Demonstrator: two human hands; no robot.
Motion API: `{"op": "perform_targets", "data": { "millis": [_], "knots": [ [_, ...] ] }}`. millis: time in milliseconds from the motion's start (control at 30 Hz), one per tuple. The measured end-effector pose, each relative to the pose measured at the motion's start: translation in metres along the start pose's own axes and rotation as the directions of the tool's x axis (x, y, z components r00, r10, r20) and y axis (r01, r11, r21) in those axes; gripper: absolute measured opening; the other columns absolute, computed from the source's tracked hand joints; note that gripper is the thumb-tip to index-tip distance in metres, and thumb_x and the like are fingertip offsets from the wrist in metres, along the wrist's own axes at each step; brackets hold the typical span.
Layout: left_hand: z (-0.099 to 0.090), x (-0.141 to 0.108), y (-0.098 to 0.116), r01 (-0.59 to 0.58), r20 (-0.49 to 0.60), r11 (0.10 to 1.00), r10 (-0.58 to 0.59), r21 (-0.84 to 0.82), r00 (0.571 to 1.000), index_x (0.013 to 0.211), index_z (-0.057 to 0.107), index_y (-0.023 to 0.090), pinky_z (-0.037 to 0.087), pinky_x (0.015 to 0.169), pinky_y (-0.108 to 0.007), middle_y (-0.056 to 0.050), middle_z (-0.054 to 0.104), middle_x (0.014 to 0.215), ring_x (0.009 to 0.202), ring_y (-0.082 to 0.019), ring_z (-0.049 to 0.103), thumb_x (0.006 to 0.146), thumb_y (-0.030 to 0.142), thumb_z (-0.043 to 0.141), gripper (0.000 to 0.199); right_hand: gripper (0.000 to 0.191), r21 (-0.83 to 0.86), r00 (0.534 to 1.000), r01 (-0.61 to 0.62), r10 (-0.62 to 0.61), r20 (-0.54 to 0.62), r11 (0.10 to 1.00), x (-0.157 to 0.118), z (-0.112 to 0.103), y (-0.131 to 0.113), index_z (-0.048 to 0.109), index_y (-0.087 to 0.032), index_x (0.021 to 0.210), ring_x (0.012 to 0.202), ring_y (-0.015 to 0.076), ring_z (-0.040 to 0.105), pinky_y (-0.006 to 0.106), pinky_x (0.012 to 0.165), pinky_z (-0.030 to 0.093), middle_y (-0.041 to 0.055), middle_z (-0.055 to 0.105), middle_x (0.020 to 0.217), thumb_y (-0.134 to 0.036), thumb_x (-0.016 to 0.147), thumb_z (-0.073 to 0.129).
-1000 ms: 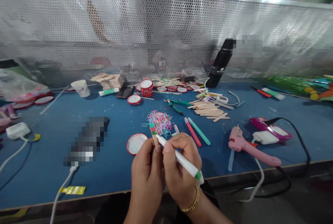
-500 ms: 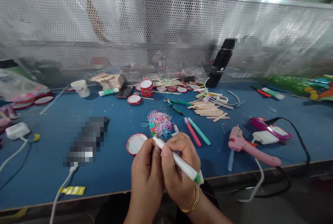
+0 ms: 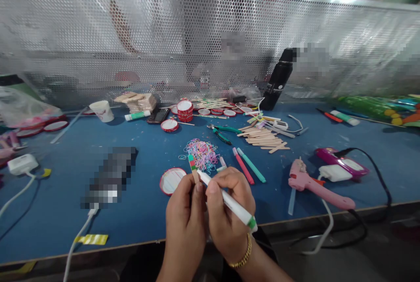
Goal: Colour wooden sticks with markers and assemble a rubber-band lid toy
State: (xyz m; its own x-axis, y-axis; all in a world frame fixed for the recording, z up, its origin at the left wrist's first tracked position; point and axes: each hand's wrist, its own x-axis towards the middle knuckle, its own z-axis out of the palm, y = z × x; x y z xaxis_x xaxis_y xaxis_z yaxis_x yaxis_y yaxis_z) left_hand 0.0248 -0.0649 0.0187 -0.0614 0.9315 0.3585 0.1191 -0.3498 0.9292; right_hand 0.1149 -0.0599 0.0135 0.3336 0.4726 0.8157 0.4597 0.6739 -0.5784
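Note:
Between thumb and fingers, my left hand (image 3: 186, 212) pinches a wooden craft stick (image 3: 194, 171), its upper end coloured in green and red bands and its lower part hidden by the hand. My right hand (image 3: 229, 212) grips a white marker (image 3: 234, 205) with a green end, its tip beside the stick just below the coloured bands. Beyond the hands lies a pile of pastel rubber bands or loops (image 3: 201, 154). A red-rimmed round disc (image 3: 172, 181) rests left of my left hand. Red (image 3: 243, 166) and teal markers (image 3: 251, 166) lie to the right.
Bare craft sticks (image 3: 264, 137) and green-handled pliers (image 3: 221, 134) lie farther back. A pink glue gun (image 3: 318, 186) with cables is at right. A phone (image 3: 111, 177) on a white cable lies left. A black bottle (image 3: 278, 80) leans on the perforated metal screen (image 3: 157, 24).
The marker in my right hand has shifted slightly right and down, off the stick. More of the stick's bare wood and coloured bands now shows. My left hand has barely moved.

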Motion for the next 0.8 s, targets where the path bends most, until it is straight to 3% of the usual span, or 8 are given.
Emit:
{"op": "perform_targets", "data": {
  "millis": [233,567,800],
  "knots": [
    [0.0004,-0.0007,0.0027,0.035,0.001,0.999,-0.035,-0.01,0.999,0.074,0.056,0.022,0.043,0.055,-0.021,0.002,0.058,0.069,0.062,-0.013,0.049,0.1,0.034,0.056,0.028,0.009,0.002,0.999,0.021,-0.021,0.049,1.0,-0.0002,-0.0016,0.0002,0.054,-0.023,0.091,0.073,0.0155,0.062,0.037,0.074,0.052,-0.0011,0.063,0.08,-0.015,0.095,0.057],
    [-0.0003,0.0004,0.0009,0.017,0.01,1.0,-0.017,0.01,1.0,0.086,0.065,0.022,0.047,0.06,-0.022,0.001,0.065,0.075,0.066,-0.014,0.056,0.103,0.035,0.056,0.023,0.011,-0.018,1.0,-0.009,0.008,-0.025,1.0,-0.0005,0.0008,0.0017,0.055,-0.023,0.092,0.071,0.0153,0.062,0.036,0.072,0.052,-0.0007,0.062,0.08,-0.013,0.096,0.056],
    [0.0008,0.0007,0.0015,0.009,-0.005,1.0,-0.009,-0.008,1.0,0.079,0.061,0.022,0.045,0.057,-0.022,0.002,0.061,0.071,0.062,-0.013,0.052,0.1,0.033,0.056,0.024,0.009,0.013,0.999,0.016,-0.017,0.03,1.0,0.0001,-0.0017,0.0003,0.055,-0.023,0.092,0.071,0.0145,0.061,0.037,0.074,0.051,-0.0019,0.061,0.08,-0.014,0.096,0.056]
  ]
}}
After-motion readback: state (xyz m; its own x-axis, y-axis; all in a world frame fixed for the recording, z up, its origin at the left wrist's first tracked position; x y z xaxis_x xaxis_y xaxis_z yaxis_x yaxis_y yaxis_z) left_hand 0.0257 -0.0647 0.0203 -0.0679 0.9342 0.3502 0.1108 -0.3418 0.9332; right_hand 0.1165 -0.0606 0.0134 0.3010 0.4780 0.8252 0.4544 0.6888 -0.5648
